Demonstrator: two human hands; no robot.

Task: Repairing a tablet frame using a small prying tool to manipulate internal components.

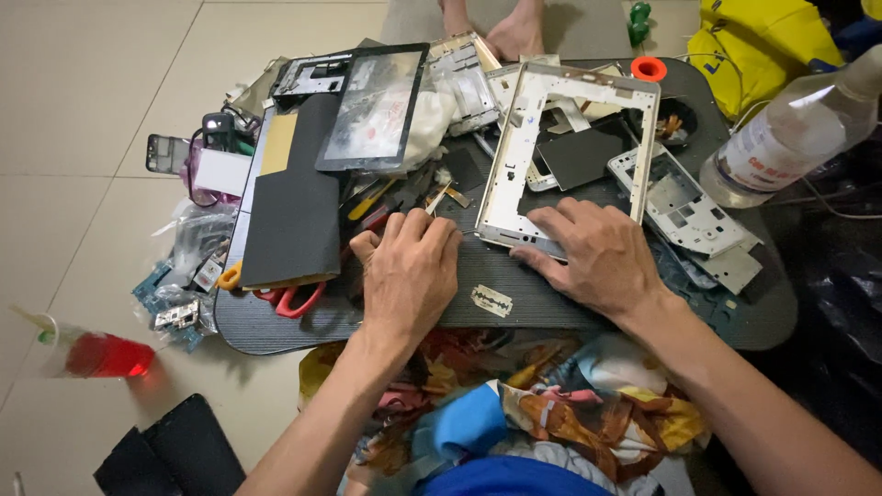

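While both hands work low over the dark tabletop (276,335), the left hand (409,276) is curled shut, pinching a thin metal tool (439,198) whose tip points up-left. Right hand (597,257) lies flat, fingers spread, pressing the near edge of a silver tablet frame (570,152). Hands apart, not touching. Razor blade (491,300) lies between them, just beside the right hand. Black tablet screen (374,110) leans farther back left. Red-handled scissors (289,298) at left edge. Clear bottle (790,129) at right. Red drink cup (96,354) on floor.
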